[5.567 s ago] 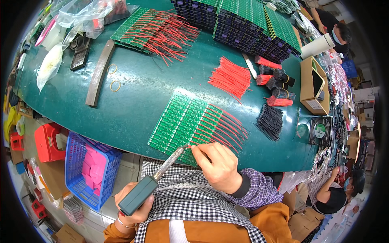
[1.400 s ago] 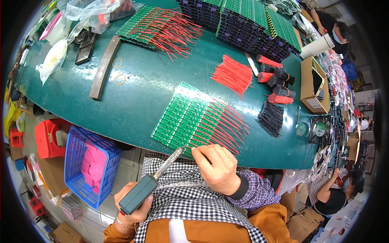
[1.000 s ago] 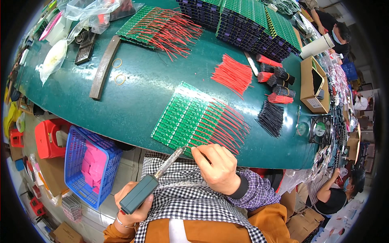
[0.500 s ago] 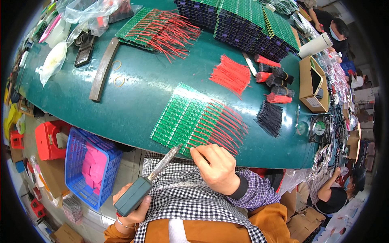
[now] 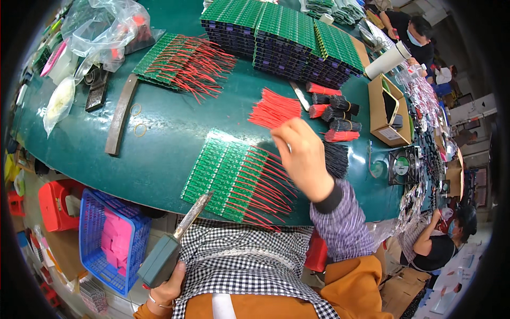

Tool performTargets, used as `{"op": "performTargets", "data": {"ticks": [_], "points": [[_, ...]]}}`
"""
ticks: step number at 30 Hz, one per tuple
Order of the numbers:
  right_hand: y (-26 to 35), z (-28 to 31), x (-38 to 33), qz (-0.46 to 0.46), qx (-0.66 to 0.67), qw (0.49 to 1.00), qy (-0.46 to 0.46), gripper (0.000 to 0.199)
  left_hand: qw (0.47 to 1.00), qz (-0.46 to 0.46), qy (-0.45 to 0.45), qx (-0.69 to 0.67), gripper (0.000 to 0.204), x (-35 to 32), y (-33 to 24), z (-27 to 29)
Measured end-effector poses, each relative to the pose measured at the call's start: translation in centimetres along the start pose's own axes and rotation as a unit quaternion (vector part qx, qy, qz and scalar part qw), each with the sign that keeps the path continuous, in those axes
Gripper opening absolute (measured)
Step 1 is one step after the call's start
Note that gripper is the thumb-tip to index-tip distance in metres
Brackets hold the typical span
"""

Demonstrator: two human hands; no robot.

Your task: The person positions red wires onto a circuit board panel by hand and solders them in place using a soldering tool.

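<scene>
My left hand (image 5: 169,284) is closed round the grey-green boxy handle of a soldering iron (image 5: 162,258). The iron's metal tip points at the near edge of a green circuit board panel (image 5: 218,173), which has a row of red wires (image 5: 265,189) along its right side. Over those wires my right hand (image 5: 303,154) reaches out, fingers curled together at the near edge of a loose pile of red wires (image 5: 273,108). Whatever the fingertips hold is hidden. A bundle of black wires (image 5: 337,158) lies partly behind this hand.
Stacked green panels (image 5: 287,32) rise at the back. Wired panels (image 5: 159,61) lie far left, near a metal bar (image 5: 121,114). Tied wire bundles (image 5: 334,112), a cardboard box (image 5: 385,125) and a small fan (image 5: 405,166) stand to the right. A blue basket (image 5: 114,244) sits below the table.
My right hand has moved from the panel's near edge up and right to the loose red wires. The soldering iron stays in my left hand, slightly lower left. The whole view has shifted.
</scene>
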State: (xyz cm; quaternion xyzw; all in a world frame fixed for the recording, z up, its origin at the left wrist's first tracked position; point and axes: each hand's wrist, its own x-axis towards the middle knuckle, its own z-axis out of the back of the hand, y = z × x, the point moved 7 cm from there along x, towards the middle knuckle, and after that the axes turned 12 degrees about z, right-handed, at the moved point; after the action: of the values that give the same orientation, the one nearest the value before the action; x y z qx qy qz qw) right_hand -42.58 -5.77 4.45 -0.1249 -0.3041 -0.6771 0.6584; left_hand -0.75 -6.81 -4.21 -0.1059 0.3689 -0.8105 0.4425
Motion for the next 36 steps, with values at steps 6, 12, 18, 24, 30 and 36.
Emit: {"op": "performTargets", "data": {"ticks": [6, 12, 18, 24, 30, 36], "points": [[-3.7, -4.7, 0.6, -0.039, 0.006, 0.995, 0.095, 0.012, 0.970, 0.115, -0.012, -0.214, 0.022, 0.5, -1.1, 0.7], [-3.6, -5.7, 0.4, -0.026, -0.024, 0.993, 0.111, 0.017, 0.992, 0.085, -0.003, -0.097, 0.025, 0.1, -0.5, 0.7], [-3.6, -5.6, 0.3, -0.009, -0.039, 0.994, 0.106, 0.015, 0.978, 0.112, 0.005, -0.178, 0.025, 0.0, -0.4, 0.8], [-2.7, -5.4, 0.6, 0.067, -0.110, 0.985, 0.113, 0.015, 0.988, 0.081, -0.007, -0.128, 0.022, -0.2, -0.7, 0.7], [-3.0, -5.8, 0.1, 0.072, -0.126, 0.983, 0.109, 0.012, 0.992, 0.081, -0.003, -0.101, 0.023, -0.6, -0.4, 0.5], [-3.1, -5.4, 0.1, 0.069, -0.129, 0.985, 0.093, 0.009, 0.993, 0.062, -0.026, -0.097, 0.021, -0.7, -0.5, 0.5]]}}
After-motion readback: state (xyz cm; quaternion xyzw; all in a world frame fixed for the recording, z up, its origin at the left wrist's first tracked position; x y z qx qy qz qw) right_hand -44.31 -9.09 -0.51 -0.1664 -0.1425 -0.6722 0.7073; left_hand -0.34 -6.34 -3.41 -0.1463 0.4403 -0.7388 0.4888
